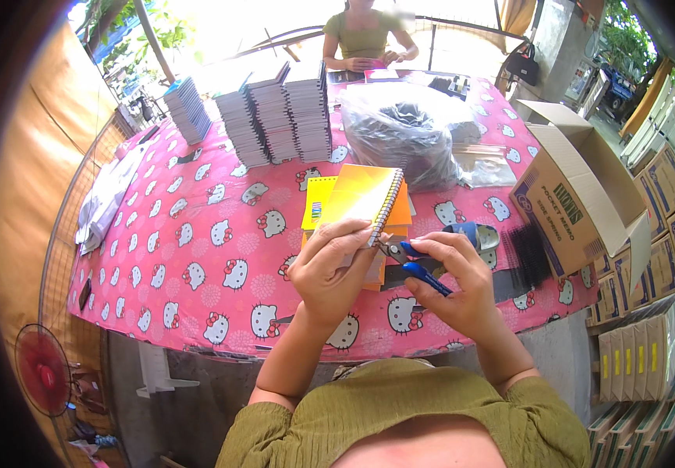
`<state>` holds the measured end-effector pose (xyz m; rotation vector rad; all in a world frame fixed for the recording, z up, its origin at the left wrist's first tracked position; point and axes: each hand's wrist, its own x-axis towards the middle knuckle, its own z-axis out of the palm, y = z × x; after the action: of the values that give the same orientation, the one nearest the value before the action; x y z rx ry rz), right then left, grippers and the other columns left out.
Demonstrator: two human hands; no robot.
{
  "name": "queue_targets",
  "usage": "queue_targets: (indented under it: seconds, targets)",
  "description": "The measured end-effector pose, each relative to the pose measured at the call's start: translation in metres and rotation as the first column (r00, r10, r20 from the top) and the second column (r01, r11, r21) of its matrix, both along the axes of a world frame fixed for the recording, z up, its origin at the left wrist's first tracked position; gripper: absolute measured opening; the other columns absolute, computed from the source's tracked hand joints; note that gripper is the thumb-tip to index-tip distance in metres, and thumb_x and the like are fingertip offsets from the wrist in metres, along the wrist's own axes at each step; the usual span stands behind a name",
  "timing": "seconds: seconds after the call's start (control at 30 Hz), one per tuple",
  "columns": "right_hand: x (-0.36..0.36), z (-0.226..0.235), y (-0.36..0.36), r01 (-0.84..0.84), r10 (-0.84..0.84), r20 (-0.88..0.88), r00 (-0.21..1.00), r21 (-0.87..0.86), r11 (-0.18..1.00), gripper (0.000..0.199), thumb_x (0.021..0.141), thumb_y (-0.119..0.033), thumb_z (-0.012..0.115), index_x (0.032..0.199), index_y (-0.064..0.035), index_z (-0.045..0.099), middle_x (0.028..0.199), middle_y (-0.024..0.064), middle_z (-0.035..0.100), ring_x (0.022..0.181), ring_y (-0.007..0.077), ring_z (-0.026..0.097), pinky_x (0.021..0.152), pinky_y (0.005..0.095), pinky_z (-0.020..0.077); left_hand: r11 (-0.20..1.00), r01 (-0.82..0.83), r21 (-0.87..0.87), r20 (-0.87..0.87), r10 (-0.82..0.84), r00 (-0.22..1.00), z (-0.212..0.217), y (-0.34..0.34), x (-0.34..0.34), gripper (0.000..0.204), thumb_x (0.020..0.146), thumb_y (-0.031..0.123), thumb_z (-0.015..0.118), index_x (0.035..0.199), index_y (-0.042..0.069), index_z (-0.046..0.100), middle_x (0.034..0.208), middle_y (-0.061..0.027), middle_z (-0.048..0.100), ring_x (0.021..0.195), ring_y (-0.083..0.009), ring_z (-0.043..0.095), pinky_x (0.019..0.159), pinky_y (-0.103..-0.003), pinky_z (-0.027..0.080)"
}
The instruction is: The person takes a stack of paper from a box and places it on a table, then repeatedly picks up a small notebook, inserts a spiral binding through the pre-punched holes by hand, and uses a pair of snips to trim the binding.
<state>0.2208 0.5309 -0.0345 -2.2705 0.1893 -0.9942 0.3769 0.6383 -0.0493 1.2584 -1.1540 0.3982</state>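
My left hand (325, 269) is closed on a yellow spiral-bound memo notebook (364, 195), holding it tilted up by its lower end. Dark wire-like binding runs down the notebook's right edge. In my right hand (462, 285) is a pair of pliers (429, 279) with blue handles, the handles spread apart. Its metal jaws are at the lower end of the binding, close to my left fingertips; whether they grip the coil I cannot tell. Beneath and behind the held notebook lies a pile of yellow and orange notebooks (318, 195), partly hidden by it.
Black spiral coils (526, 257) lie right of my hand, near a blue-grey rounded item (470, 232). An open carton (559, 203) stands at the right. Tall notebook stacks (275, 113) and a clear plastic bag (400, 144) occupy the table's far side, where another person (364, 39) works.
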Motion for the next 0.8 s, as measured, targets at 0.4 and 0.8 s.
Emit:
queue_targets:
  seconds: [0.4, 0.8]
  targets:
    - [0.006, -0.010, -0.025, -0.330, 0.544, 0.054, 0.837, 0.843, 0.425, 0.027, 0.087, -0.009, 0.062, 0.106, 0.0096, 0.060, 0.092, 0.0101, 0.066, 0.071, 0.0109, 0.062, 0.063, 0.0233, 0.0512, 0.999, 0.031, -0.024, 0.202, -0.026, 0.979, 0.000, 0.004, 0.004, 0.020, 0.065, -0.010, 0.070, 0.083, -0.002, 0.065, 0.088, -0.0127, 0.066, 0.076, -0.0245, 0.065, 0.069, -0.032, 0.053]
    - [-0.011, -0.181, -0.001, 0.016, -0.039, -0.330, 0.943, -0.074, 0.997, 0.046, 0.072, -0.024, 0.075, 0.110, -0.0028, 0.058, 0.105, 0.0137, 0.060, 0.103, 0.0332, 0.056, 0.088, 0.0427, 0.0448, 0.824, -0.452, -0.341, -0.878, -0.107, 0.466, -0.104, 0.094, 0.122, 0.025, 0.089, 0.014, 0.062, 0.089, 0.005, 0.039, 0.095, -0.0120, 0.057, 0.082, -0.0188, 0.061, 0.072, -0.035, 0.054]
